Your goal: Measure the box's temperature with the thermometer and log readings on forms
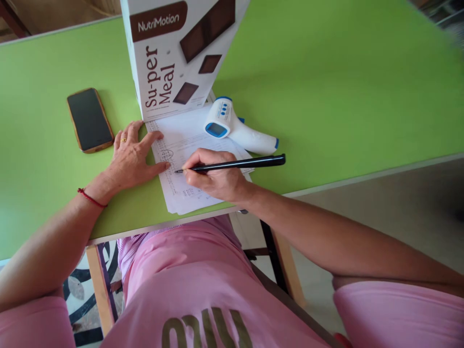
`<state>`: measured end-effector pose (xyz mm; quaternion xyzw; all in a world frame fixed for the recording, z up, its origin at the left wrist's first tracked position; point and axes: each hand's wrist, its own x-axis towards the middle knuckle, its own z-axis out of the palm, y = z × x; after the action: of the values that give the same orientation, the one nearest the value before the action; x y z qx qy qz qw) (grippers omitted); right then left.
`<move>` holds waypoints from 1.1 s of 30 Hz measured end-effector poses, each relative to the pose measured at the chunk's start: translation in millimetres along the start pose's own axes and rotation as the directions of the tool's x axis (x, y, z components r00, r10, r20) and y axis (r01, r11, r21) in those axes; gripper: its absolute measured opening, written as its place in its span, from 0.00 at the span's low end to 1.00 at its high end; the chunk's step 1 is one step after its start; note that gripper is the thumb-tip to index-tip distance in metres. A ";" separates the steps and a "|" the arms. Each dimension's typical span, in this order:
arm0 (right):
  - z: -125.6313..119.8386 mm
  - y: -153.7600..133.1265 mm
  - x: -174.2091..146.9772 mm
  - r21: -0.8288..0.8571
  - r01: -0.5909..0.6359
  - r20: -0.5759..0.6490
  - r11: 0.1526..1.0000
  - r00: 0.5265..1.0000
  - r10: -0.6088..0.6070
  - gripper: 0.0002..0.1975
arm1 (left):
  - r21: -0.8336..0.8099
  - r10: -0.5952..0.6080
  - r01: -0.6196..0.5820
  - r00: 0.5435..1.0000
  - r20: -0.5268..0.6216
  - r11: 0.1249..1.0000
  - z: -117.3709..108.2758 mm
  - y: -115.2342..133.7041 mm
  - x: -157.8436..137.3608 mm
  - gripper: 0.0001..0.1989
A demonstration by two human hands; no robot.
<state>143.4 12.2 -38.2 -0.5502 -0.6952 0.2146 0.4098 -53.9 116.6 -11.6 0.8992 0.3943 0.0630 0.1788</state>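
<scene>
Between the fingers of my right hand (219, 176) is a black pen (246, 162), its tip at the writing on a stack of paper sheets (181, 140). Handwriting and a scribbled oval run along the left side of the top sheet. My left hand (136, 154) lies with fingers spread, partly on the table and partly on the paper's left edge. A white and blue infrared thermometer (239, 126) rests on the sheets just beyond my right hand. Behind the paper, a white NutriMotion box (195, 34) stands upright.
A phone in a brown case (90, 120) lies left of my left hand. The green table (344, 87) has its near edge close to my body. Wooden legs (99, 285) show below it.
</scene>
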 end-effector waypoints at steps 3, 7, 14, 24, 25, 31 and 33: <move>-0.2 -0.2 -0.3 -0.003 -0.004 -0.028 1.000 1.000 0.004 0.11 | 0.009 -0.005 0.005 1.000 0.017 1.000 -1.0 0.7 0.1 0.33; -2.4 -0.8 -2.0 -0.021 0.039 -0.161 0.999 0.986 -0.042 0.11 | 0.015 -0.023 0.022 0.999 0.035 1.000 -2.5 2.3 0.0 0.34; -17.3 8.1 7.1 -0.347 0.335 -0.044 0.876 0.927 -0.372 0.11 | 0.006 -0.015 0.015 1.000 0.026 1.000 -1.3 1.9 -0.5 0.32; -18.5 29.8 24.4 -0.635 0.416 0.199 0.651 0.902 -0.382 0.18 | 0.018 -0.045 0.045 0.998 0.046 0.999 -4.4 -7.5 0.0 0.33; -19.0 30.2 23.7 -0.627 0.414 0.188 0.660 0.903 -0.387 0.19 | 0.007 -0.050 0.050 0.998 0.035 0.999 -4.4 -9.6 0.7 0.33; -44.6 40.0 10.7 -0.585 0.245 -0.121 0.773 0.916 -0.382 0.16 | -0.128 -0.130 0.108 0.975 -0.179 0.986 1.8 -18.8 3.9 0.16; -53.7 52.2 4.7 -0.594 0.131 -0.201 0.794 0.931 -0.304 0.17 | -0.186 -0.210 0.168 0.950 -0.232 0.968 4.3 -20.5 9.3 0.24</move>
<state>217.2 24.2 -45.1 -0.5879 -0.7196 -0.1343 0.3442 -60.6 135.0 -23.4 0.8241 0.4918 0.1907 0.2064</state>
